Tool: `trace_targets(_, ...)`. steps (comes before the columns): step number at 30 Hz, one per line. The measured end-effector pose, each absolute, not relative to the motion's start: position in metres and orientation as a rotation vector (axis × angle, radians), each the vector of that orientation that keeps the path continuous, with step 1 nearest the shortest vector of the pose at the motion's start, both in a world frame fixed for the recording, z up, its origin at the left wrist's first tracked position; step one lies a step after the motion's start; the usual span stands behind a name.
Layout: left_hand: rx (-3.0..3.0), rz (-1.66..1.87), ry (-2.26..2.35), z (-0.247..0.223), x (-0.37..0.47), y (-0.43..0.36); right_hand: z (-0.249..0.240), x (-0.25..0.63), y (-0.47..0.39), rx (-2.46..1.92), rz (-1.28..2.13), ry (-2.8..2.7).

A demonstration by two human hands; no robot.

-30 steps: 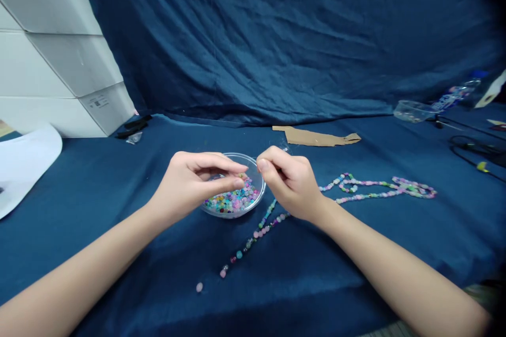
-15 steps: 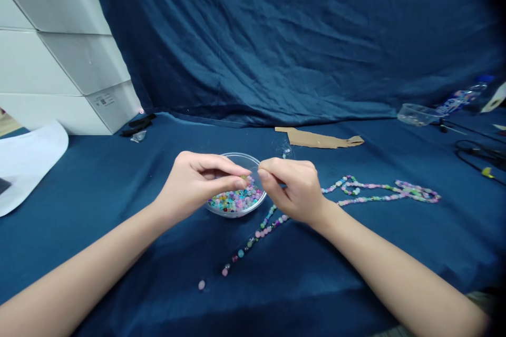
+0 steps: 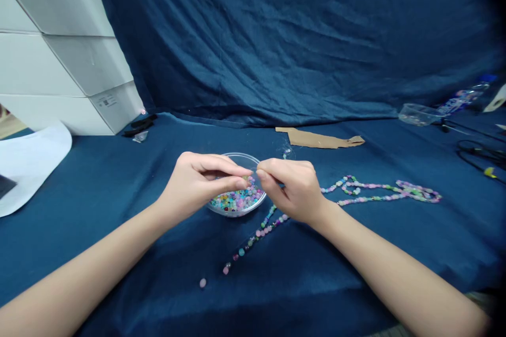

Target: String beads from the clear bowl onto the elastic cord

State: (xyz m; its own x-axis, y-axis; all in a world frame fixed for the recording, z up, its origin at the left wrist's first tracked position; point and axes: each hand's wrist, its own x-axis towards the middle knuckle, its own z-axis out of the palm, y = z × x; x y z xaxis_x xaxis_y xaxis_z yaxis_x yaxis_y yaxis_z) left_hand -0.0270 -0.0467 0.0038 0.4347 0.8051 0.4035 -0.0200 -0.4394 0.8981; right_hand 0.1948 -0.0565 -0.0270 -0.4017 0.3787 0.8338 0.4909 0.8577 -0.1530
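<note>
Above a clear plastic bowl (image 3: 237,214) of mixed beads (image 3: 233,201), my left hand (image 3: 201,179) pinches a small yellowish bead (image 3: 247,177) between thumb and fingertips. My right hand (image 3: 294,184) is closed in a pinch close to those fingertips; a thin clear string seems to be in it, though it is barely visible. A long strand of strung beads (image 3: 371,199) in pink, green, blue and purple lies on the blue cloth, passing beneath my right hand. Its lower end trails toward me, and a single pink bead (image 3: 203,283) rests beyond it.
A torn piece of brown cardboard (image 3: 322,139) lies behind the bowl. White boxes (image 3: 59,68) are stacked at the left, near a white sheet (image 3: 37,163). At the right are a clear plastic container (image 3: 419,115), a bottle (image 3: 464,99) and black cables (image 3: 480,152).
My right hand has shifted very slightly left, closer to the bead in my left fingertips. The whole view has moved a little; both pinches stay closed.
</note>
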Motion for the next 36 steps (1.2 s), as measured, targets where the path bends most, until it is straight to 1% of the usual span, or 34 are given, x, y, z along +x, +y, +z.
trace_targets(12,1.755,1.118,0.662,0.004,-0.027,-0.046,-0.027,0.195,-0.058,-0.652,-0.156,-2.086)
trace_targets(17,1.776,1.164,0.625,0.004,-0.026,-0.045,-0.025,0.195,-0.057,-0.702,-0.249,-2.168)
trace_targets(21,1.795,1.147,0.679,0.003,-0.026,-0.044,-0.025,0.194,-0.056,-0.749,-0.297,-2.210)
trace_targets(25,1.724,1.120,0.725,0.003,-0.026,-0.044,-0.024,0.195,-0.057,-0.773,-0.153,-2.211)
trace_targets(29,1.645,1.113,0.649,0.006,-0.025,-0.047,-0.021,0.197,-0.058,-0.795,0.199,-2.166)
trace_targets(31,1.682,1.129,0.609,0.008,-0.025,-0.049,-0.020,0.197,-0.057,-0.721,0.349,-2.165)
trace_targets(33,1.738,1.143,0.579,0.010,-0.024,-0.051,-0.020,0.197,-0.056,-0.610,0.420,-2.161)
trace_targets(36,1.851,1.166,0.606,0.014,-0.027,-0.049,-0.020,0.196,-0.056,-0.555,0.421,-2.103)
